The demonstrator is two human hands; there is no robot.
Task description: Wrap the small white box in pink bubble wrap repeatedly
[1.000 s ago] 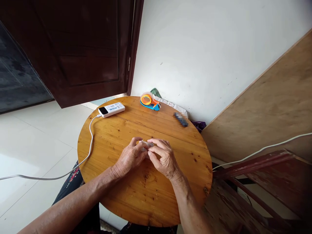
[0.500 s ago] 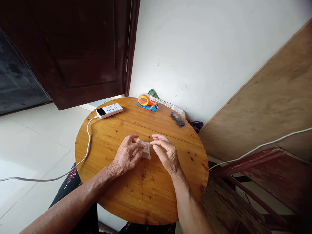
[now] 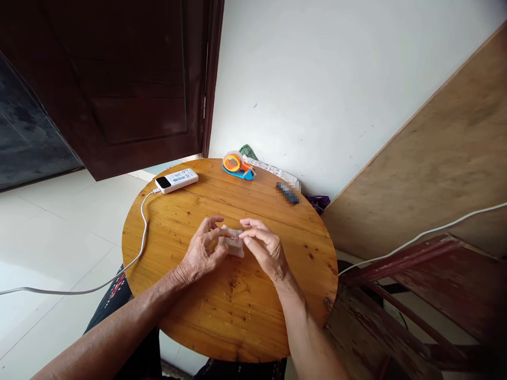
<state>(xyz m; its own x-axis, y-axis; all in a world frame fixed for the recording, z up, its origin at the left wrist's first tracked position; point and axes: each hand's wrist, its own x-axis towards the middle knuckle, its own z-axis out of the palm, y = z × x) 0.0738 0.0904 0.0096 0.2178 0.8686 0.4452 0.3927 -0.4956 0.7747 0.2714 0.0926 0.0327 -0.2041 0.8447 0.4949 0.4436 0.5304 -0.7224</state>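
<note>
Flanking a whitish, crinkle-edged packet [image 3: 235,248] on knotty wood [image 3: 233,322], left hand [image 3: 201,252] and right hand [image 3: 273,252] curve, fingers spread.

Dark, near-black trousers [image 3: 106,310] clothe the person at work, a red motif [image 3: 118,285] and small white dots showing at the left leg. Left hand [image 3: 203,252] and right hand [image 3: 268,249] are ungloved, the slender left forearm [image 3: 114,324] and right forearm [image 3: 303,327] bare from the wrists down to the view's lower edge.
</note>
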